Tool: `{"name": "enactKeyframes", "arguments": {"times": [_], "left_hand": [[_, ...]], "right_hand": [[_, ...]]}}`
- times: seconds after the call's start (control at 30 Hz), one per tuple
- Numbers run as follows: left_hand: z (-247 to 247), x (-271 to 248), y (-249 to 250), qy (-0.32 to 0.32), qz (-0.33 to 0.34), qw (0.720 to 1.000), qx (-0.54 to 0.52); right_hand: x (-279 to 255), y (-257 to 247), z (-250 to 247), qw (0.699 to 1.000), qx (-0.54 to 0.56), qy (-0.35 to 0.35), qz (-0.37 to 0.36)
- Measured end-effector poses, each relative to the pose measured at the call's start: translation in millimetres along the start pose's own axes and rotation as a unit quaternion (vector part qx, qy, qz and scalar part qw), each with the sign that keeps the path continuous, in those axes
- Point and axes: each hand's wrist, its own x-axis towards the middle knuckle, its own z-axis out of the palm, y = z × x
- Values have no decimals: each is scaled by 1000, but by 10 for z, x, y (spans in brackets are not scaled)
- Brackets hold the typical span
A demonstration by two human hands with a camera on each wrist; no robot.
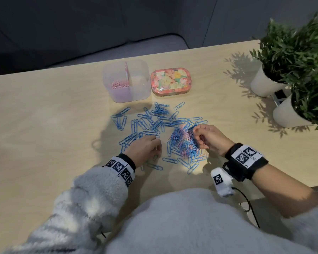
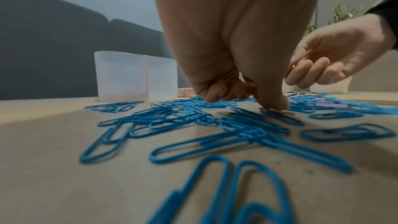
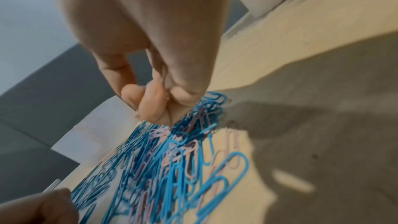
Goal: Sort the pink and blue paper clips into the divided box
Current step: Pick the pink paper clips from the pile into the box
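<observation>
Pale wooden counter (image 1: 44, 116) carries the divided box (image 1: 126, 80), pink clips inside its left half, floral tin (image 1: 170, 82) beside it. Nearer than the box, blue paper clips (image 1: 149, 123) spread; left hand (image 1: 145, 147) presses curled fingers among them, right hand (image 1: 209, 138) pinches into the mixed pile (image 1: 184, 143). Potted plants (image 1: 292, 57) stand far right of the box.

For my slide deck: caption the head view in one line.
Two bare hands pick through blue and pink paper clips before a translucent divided plastic box.

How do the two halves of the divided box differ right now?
The left compartment of the divided box holds a heap of pink paper clips; the right compartment holds no clips that I can see. No blue paper clips are in either; they lie on the table. Both halves are translucent and open-topped.
</observation>
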Motion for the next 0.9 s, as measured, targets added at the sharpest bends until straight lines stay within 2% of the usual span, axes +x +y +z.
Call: {"name": "enactKeyframes", "arguments": {"times": [0.07, 0.13, 0.17, 0.2, 0.27, 0.3, 0.33, 0.47, 0.53, 0.57, 0.67, 0.73, 0.77, 0.83, 0.9], "left_hand": [[-13, -15, -7, 3, -10, 1000, -30], [-31, -31, -7, -4, -17, 999, -37], [-37, -36, -4, -11, -14, 1000, -25], [-38, -35, 0, -18, -11, 1000, -10], [-43, -24, 9, -26, -9, 1000, 6], [-49, -14, 9, -29, -12, 999, 6], [-54, -3, 2, -31, -15, 999, 3], [-59, 45, -44, -51, -43, 997, -33], [-53, 59, -70, -54, -68, 994, -61], [-58, 58, -75, -49, -74, 994, -69], [-78, 57, -96, -22, -80, 994, -76], [-116, 56, -99, 3, -95, 990, -102], [-142, 64, -92, 13, -106, 987, -124], [-197, 101, -81, 27, -135, 973, -187], [-252, 156, -53, 38, -160, 950, -267]], "right_hand": [[35, 23, -25, 1000, -12, 8, 2], [54, 64, 2, 988, -145, 21, -48], [52, 82, 35, 967, -238, 18, -87], [57, 98, 67, 932, -339, 6, -128], [58, 103, 138, 831, -529, -23, -170], [59, 99, 161, 788, -588, -35, -180], [64, 93, 179, 763, -615, -47, -194], [82, 46, 227, 728, -646, -81, -215], [96, 28, 213, 740, -639, -95, -189], [106, 22, 188, 768, -608, -100, -174], [105, -26, 71, 905, -401, -69, -123], [91, -64, -25, 972, -222, -18, -81], [102, -79, -69, 989, -139, 1, -57], [144, -105, -108, 999, -30, 33, -14], [194, -97, -90, 998, -8, 67, 11]]}}
